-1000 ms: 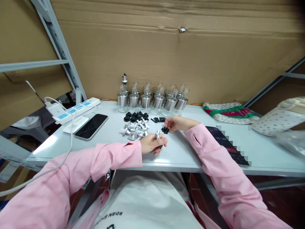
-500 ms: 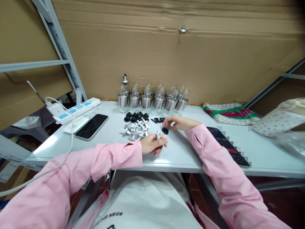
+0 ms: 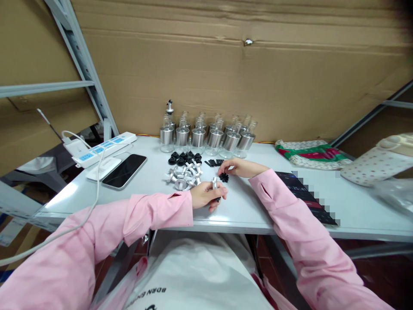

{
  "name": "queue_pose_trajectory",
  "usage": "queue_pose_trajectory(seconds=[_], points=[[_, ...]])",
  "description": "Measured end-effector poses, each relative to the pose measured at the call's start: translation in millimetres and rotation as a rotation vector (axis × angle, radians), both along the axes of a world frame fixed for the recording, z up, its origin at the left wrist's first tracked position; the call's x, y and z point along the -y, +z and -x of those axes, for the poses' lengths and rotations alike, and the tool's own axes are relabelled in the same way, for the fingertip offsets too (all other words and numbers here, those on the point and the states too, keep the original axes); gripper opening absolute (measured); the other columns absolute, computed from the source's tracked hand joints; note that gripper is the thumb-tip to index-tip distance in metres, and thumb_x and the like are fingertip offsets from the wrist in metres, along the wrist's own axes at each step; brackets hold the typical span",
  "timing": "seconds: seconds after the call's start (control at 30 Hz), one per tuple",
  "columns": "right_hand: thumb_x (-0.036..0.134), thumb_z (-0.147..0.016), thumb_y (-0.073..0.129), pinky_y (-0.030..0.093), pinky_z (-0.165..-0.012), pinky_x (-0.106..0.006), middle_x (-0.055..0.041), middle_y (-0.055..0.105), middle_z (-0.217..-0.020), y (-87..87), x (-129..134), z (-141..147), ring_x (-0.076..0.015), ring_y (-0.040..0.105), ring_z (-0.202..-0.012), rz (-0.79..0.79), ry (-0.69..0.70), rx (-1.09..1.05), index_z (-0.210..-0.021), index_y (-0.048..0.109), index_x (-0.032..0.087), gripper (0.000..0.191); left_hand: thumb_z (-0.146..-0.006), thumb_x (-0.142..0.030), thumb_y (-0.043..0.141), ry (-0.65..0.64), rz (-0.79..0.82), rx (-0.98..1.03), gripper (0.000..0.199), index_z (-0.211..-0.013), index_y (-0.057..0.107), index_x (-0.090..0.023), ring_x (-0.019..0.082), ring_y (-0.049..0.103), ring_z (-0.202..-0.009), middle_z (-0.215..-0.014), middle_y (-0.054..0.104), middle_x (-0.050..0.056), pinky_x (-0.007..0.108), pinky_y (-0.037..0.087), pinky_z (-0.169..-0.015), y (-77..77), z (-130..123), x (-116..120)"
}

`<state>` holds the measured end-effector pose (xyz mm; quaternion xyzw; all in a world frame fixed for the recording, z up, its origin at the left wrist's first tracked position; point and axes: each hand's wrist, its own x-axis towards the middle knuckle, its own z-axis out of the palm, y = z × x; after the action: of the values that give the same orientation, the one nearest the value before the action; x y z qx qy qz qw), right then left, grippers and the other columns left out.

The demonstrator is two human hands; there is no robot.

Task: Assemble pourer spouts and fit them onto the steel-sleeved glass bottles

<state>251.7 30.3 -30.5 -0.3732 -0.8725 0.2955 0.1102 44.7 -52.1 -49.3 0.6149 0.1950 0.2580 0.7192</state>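
Observation:
My left hand (image 3: 209, 196) is closed around a silver metal pourer spout (image 3: 215, 183), which stands upright out of the fist with a dark end showing below. My right hand (image 3: 235, 166) rests low over the table, its fingers bent and drawn together beside a small heap of black caps (image 3: 223, 177). What its fingertips pinch, if anything, is too small to make out. Just behind that hand lies a row of short black tubes (image 3: 213, 162). Left of the hands are a pile of silver pourer parts (image 3: 180, 184) and a cluster of black stoppers (image 3: 183, 158).
Several glass bottles with steel sleeves (image 3: 198, 137) stand in rows at the back, one topped by a pourer (image 3: 169, 106). A phone (image 3: 125, 171) and a power strip (image 3: 105, 150) lie left. A dark tablet (image 3: 309, 196) lies under my right forearm; a patterned cloth (image 3: 309, 154) lies behind.
My right hand has shifted slightly left and down toward the black caps, its fingers lower beside them. The left hand keeps its place with the spout.

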Motion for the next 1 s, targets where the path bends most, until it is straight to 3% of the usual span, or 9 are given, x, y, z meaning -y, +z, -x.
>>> queue_pose_trajectory(seconds=[0.2,0.33,0.47,0.57,0.67,0.83,1.0], points=[[0.021,-0.075,0.049,0.046,-0.076,-0.031,-0.0081,0.066,-0.084,0.8,0,4,-0.0157,0.058,-0.078,0.037,-0.087,-0.037,-0.082,0.066,0.012,0.020,-0.061,-0.065,0.059,0.006,0.005,-0.014,0.052,-0.067,0.045,-0.015,0.004,0.036,-0.032,-0.038,0.033,-0.011,0.018,0.026,-0.035,-1.6,0,-1],[0.036,-0.079,0.051,0.044,-0.072,-0.030,-0.0079,0.064,-0.084,8.1,9,18,-0.0148,0.055,-0.076,0.035,-0.138,-0.167,-0.084,0.064,0.011,0.029,-0.060,-0.064,0.061,0.014,0.010,-0.020,0.052,-0.066,0.046,-0.015,0.004,0.034,-0.030,-0.038,0.031,-0.012,0.018,0.026,-0.034,-2.7,0,-2],[0.047,-0.079,0.052,0.042,-0.063,-0.026,-0.0040,0.060,-0.075,18.4,25,33,-0.0106,0.052,-0.066,0.173,-0.031,-0.354,-0.081,0.064,0.011,0.038,-0.055,-0.059,0.068,0.035,0.037,-0.052,0.050,-0.064,0.045,-0.015,0.002,0.027,-0.029,-0.036,0.031,-0.013,0.017,0.020,-0.032,-3.1,0,-4],[0.043,-0.070,0.065,0.044,-0.065,-0.025,-0.0031,0.060,-0.078,21.6,33,41,-0.0101,0.055,-0.069,0.341,0.136,-0.419,-0.082,0.064,0.012,0.033,-0.050,-0.050,0.075,0.057,0.043,-0.111,0.048,-0.066,0.046,-0.015,0.002,0.028,-0.030,-0.037,0.034,-0.013,0.017,0.018,-0.033,-3.0,1,-4],[0.033,-0.064,0.073,0.047,-0.066,-0.024,-0.0024,0.060,-0.080,20.7,34,43,-0.0099,0.057,-0.072,0.431,0.219,-0.428,-0.078,0.065,0.012,0.026,-0.050,-0.046,0.076,0.048,0.003,-0.141,0.046,-0.064,0.046,-0.014,0.002,0.028,-0.033,-0.038,0.035,-0.012,0.018,0.018,-0.036,-1.7,2,-4],[0.027,-0.062,0.075,0.048,-0.066,-0.023,-0.0013,0.058,-0.078,19.8,33,41,-0.0088,0.057,-0.071,0.418,0.207,-0.434,-0.074,0.065,0.012,0.022,-0.056,-0.048,0.072,0.020,-0.057,-0.116,0.043,-0.062,0.046,-0.014,0.002,0.027,-0.034,-0.038,0.033,-0.011,0.019,0.017,-0.038,1.8,3,-2],[0.024,-0.062,0.075,0.048,-0.062,-0.022,-0.0012,0.059,-0.080,22.8,36,40,-0.0078,0.057,-0.069,0.389,0.178,-0.457,-0.073,0.066,0.013,0.018,-0.053,-0.044,0.074,0.035,-0.002,-0.096,0.042,-0.068,0.048,-0.014,0.002,0.027,-0.031,-0.038,0.034,-0.012,0.019,0.016,-0.035,0.6,2,-4]])
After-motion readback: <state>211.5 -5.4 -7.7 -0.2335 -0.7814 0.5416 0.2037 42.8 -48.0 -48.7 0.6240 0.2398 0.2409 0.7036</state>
